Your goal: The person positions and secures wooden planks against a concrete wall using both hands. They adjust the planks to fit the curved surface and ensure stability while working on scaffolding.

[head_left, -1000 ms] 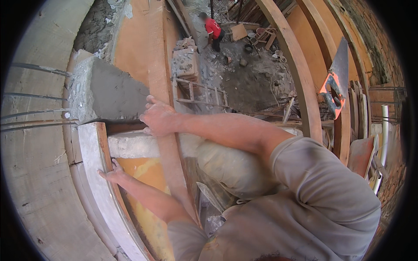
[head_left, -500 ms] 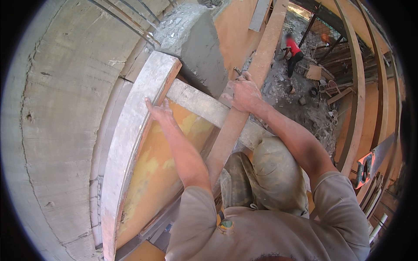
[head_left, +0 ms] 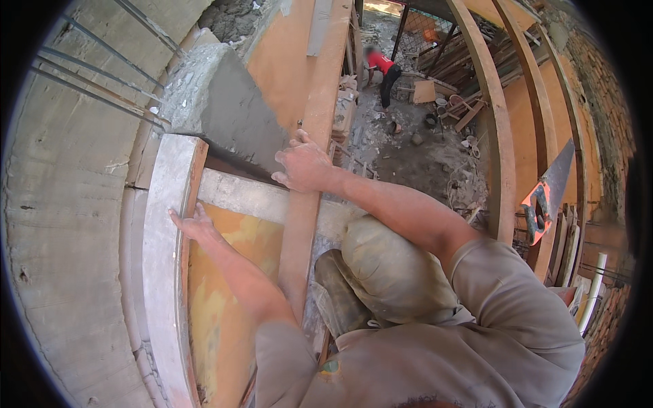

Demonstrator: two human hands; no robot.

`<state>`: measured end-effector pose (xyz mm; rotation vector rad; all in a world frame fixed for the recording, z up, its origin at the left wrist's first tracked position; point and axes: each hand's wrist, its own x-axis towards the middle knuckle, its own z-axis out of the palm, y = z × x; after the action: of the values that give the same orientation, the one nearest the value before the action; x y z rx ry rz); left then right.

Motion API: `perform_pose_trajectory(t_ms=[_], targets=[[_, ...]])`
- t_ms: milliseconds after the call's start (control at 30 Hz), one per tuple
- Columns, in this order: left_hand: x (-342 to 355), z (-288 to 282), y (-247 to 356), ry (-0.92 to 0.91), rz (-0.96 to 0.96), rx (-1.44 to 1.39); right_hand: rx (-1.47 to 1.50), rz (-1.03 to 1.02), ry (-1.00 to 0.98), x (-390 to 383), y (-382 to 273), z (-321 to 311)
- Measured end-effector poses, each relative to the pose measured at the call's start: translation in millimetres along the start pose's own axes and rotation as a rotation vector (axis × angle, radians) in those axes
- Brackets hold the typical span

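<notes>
My left hand (head_left: pixel 197 224) lies at the inner edge of a curved, whitish-grey board (head_left: pixel 162 238), one fingertip on its top face and its fingers spread. My right hand (head_left: pixel 306 165) rests on a long brown wooden beam (head_left: pixel 299 238), its fingers apart and partly bent. Just beyond those fingertips, a small dark metal piece (head_left: pixel 299 125) shows at the beam; its kind is too small to tell. A shorter grey crosspiece (head_left: pixel 245 195) passes below the beam from the curved board toward my knee. Yellow-stained panelling (head_left: pixel 231 265) lies below the left forearm.
Steel bars (head_left: pixel 102 75) stick out beside a rough concrete block (head_left: pixel 231 102) at far left. A handsaw (head_left: pixel 547 194) with an orange-black handle hangs by the right-hand timbers (head_left: pixel 541 109). Far below, a person in a red top (head_left: pixel 382 71) bends over the rubble-strewn ground (head_left: pixel 415 170).
The view has shifted, so the scene sits further left and lower. My right hand's fingers have spread beside the small metal piece. The left hand stays at the curved board's edge.
</notes>
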<state>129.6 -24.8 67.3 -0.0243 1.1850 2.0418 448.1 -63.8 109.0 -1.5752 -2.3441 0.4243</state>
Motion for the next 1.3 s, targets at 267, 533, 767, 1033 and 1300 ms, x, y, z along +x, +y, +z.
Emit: perform_pose_trajectory(t_ms=[267, 533, 767, 1033, 1300], targets=[[13, -1, 2, -0.016, -0.003, -0.039, 0.016, -0.003, 0.02, 4, -2, -3], [7, 2, 3, 0.0, -0.009, -0.022, 0.034, -0.006, -0.006, 3, -2, -5], [6, 3, 3, -0.018, 0.006, -0.006, 0.002, -0.026, 0.018, 3, -1, -1], [9, 3, 1, 0.001, -0.007, -0.013, -0.001, -0.028, 0.009, 3, 3, -1], [50, -30, -1, -0.099, -0.045, -0.041, 0.006, -0.025, -0.026, 9, -7, 0]])
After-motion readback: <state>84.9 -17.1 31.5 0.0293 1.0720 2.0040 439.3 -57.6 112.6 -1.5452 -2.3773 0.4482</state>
